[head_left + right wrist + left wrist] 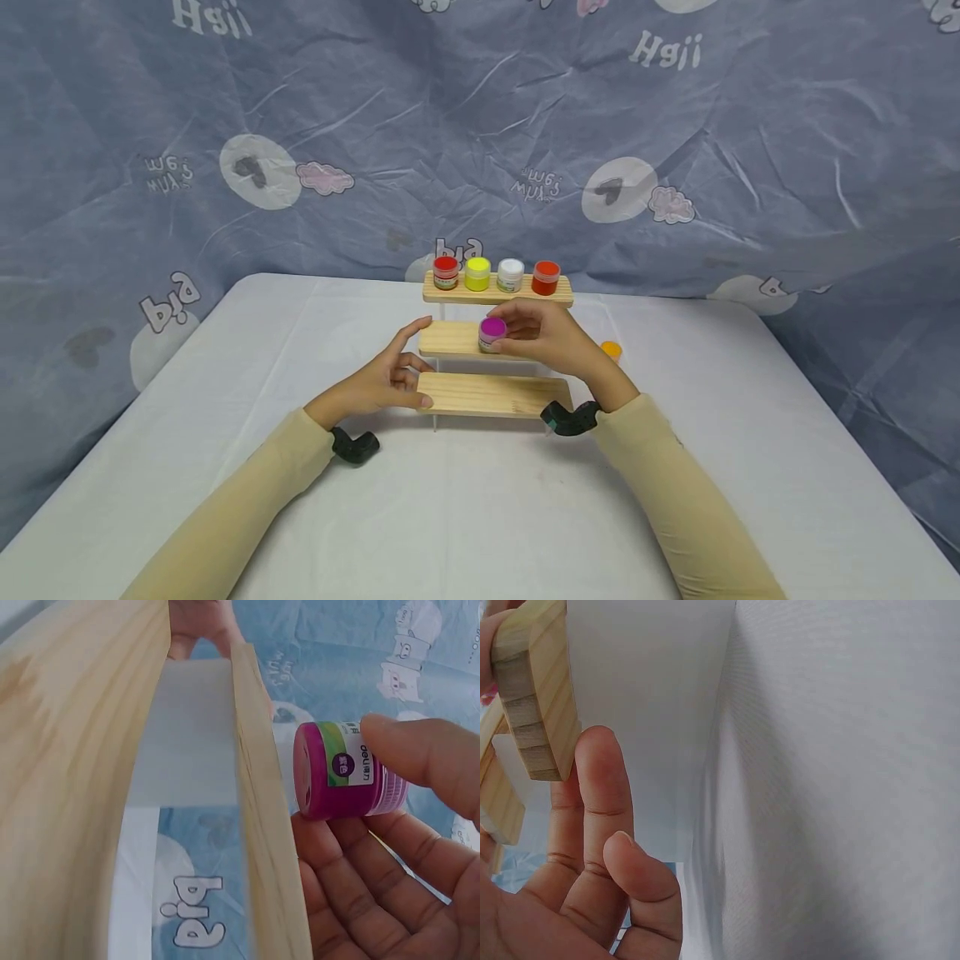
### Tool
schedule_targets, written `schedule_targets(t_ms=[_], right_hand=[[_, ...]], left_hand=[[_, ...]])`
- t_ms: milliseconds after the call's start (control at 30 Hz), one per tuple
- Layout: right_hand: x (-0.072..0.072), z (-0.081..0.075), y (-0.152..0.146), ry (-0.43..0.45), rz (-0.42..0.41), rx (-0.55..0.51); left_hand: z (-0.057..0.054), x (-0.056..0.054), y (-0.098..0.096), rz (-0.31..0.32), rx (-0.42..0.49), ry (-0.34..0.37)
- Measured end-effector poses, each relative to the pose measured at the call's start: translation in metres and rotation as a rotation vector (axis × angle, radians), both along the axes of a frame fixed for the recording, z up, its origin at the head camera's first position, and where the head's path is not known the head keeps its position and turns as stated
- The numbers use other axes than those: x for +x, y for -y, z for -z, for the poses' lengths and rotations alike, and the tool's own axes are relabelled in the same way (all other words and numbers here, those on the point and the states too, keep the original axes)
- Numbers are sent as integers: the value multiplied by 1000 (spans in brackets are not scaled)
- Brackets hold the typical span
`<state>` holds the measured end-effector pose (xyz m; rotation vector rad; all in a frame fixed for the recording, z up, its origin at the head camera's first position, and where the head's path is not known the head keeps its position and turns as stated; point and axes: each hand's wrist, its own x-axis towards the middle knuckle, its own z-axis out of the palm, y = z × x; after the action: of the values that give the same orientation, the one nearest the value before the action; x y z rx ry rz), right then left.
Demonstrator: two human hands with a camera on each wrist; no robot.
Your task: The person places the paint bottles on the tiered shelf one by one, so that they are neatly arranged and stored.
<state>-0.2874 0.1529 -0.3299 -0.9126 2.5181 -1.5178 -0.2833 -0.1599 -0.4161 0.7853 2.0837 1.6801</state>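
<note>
Right wrist view: purple jar point(341, 769), label facing the camera, its base just over the middle plank point(264, 817), a slim gap seeming to show between.
Jar position: about mid-length along that plank, close to upright in the head view.
Right hand point(551, 335): mine, clamped on the jar, thumb on one side and fingers opposite.
Left hand point(377, 382): mine, pinching the left end of the lower plank point(487, 394); forefinger up at the middle plank's end.
Handling note: base level, lowered straight and released only once flat seemed best to me; a tilted jar could have rolled off so narrow a ledge.
Steadying note: light left-hand pressure looked enough; a hard push might have shifted the planks.
Top plank point(498, 296): four jars in a row, red point(446, 273), yellow point(477, 274), white point(510, 276), orange-red point(546, 278).
Orange jar point(611, 350): beyond my right wrist, partly hidden.
Tablecloth point(487, 517): white, beneath everything.
Backdrop point(420, 167): blue-grey printed cloth, creased.
</note>
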Motion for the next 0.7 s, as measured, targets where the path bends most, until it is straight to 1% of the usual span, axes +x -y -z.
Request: schedule_targets(t_ms=[200, 333, 500, 600, 700], right_hand=[[-2, 0, 17, 14, 4, -3], [-3, 2, 28, 0, 8, -14], [-4, 4, 40, -28, 50, -12], [-3, 4, 46, -24, 74, -6], [-3, 5, 51, -20, 80, -5]], left_hand=[[-1, 0, -1, -8, -3, 10], [-1, 0, -1, -6, -2, 14], [-1, 1, -1, -8, -5, 16], [-1, 1, -1, -10, -9, 16], [-1, 0, 0, -9, -11, 12]])
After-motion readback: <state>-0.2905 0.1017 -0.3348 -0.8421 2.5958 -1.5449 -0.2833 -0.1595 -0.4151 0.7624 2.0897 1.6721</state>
